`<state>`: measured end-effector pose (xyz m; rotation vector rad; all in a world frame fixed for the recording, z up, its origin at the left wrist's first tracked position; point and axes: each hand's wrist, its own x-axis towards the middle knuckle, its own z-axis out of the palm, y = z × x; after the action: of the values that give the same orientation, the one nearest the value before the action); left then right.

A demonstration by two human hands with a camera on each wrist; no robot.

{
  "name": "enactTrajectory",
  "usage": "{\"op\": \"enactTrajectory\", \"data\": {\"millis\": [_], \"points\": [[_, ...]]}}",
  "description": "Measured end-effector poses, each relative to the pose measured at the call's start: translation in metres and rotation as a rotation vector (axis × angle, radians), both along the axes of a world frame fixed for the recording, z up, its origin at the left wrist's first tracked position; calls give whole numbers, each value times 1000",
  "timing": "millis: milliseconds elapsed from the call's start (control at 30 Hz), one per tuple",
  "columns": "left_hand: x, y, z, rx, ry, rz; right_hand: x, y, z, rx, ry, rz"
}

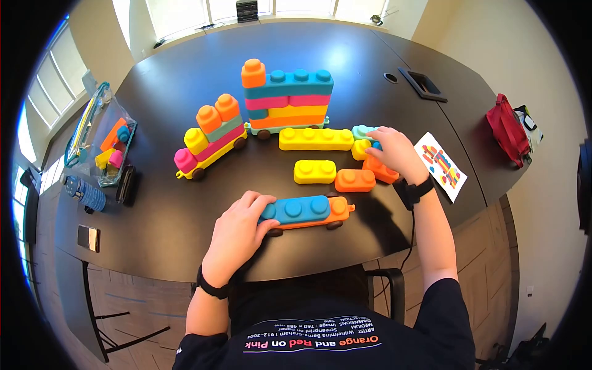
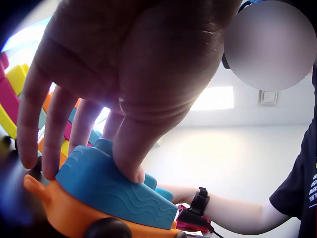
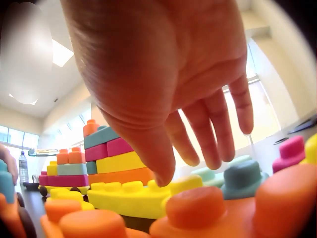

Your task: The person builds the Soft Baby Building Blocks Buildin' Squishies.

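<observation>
Gripping the blue block (image 1: 300,211) between fingers and thumb, the left hand (image 1: 239,229) has it seated on the orange wheeled base (image 1: 339,213), on the bench (image 1: 154,228); the right hand (image 1: 396,151) reaches, fingers loosely extended, over small blocks (image 1: 361,149).

a meeting room: large dark table (image 1: 160,231), cable hatch (image 1: 423,84), carpet (image 1: 139,302).

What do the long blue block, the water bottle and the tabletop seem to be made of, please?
The long blue block looks like satin plastic or firm rubber: rounded edges, moulded wavy lines. The water bottle seems thin, clear plastic, being see-through and ridged. The tabletop is smooth, dark and semi-gloss, reflecting window light; laminate or lacquered wood, I can't tell which.
</observation>
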<state>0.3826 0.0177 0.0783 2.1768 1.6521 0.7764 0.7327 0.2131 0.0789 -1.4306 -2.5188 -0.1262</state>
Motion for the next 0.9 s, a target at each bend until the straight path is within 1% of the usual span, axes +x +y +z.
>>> {"op": "enactTrajectory", "data": {"millis": [100,233,300,333,400,433,500,567,600,633,700,733,800,900], "points": [[-1,0,0,2,4,7,-2,11,-6,-49,39,58],[-2,0,1,-3,9,10,-2,12,-9,-35,65,68],[-2,1,1,0,14,0,-4,2,1,-18,204,52],[-2,1,1,0,13,1,-5,-5,8,-18,203,53],[-2,1,2,1,14,2,-11,-29,28,-96,431,61],[-2,1,2,-2,12,2,-13,-40,31,-99,429,60],[-1,1,3,-5,9,2,-15,-64,34,-194,512,288],[0,1,3,-11,10,4,-23,-85,32,-337,527,315],[0,1,3,-17,13,6,-25,-93,30,-333,482,346],[1,0,2,-22,12,2,-30,-103,20,-424,516,390],[1,0,3,13,25,-7,-33,-106,13,-493,501,357],[1,0,2,13,26,-5,-35,-108,9,-493,501,358],[1,0,2,12,37,-1,-38,-111,1,-445,576,335],[1,1,2,21,46,-14,-38,-110,-6,-465,620,363]]}}
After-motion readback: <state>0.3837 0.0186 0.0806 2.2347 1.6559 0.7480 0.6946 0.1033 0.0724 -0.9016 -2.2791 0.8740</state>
